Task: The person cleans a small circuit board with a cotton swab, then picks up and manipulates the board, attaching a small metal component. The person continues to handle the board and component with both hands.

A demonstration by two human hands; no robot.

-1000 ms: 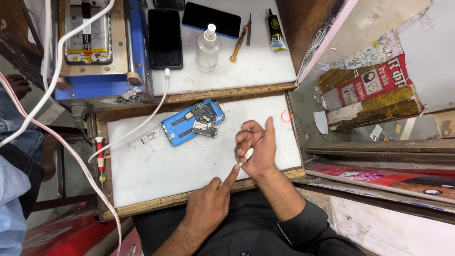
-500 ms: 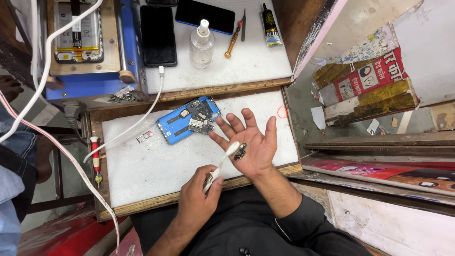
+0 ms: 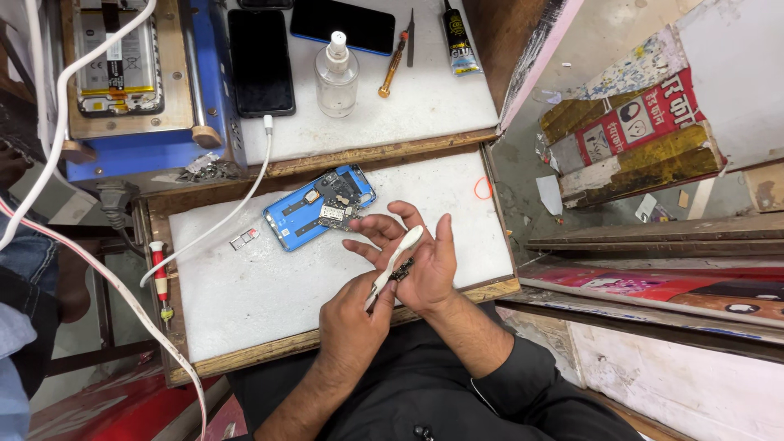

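**Over the white mat: brushing a small part**

Beside the opened blue phone (image 3: 320,208), the right hand (image 3: 420,261) lies palm up, fingers spread, with a small dark part (image 3: 402,270) resting on it. The left hand (image 3: 349,320) pinches a white brush (image 3: 395,263), its head over that palm. By my judgement the phone is stripped, its back off and boards bare, and cleaning is under way; reassembly is left. Above the phone, a clear bottle (image 3: 336,75) holds little visible liquid.
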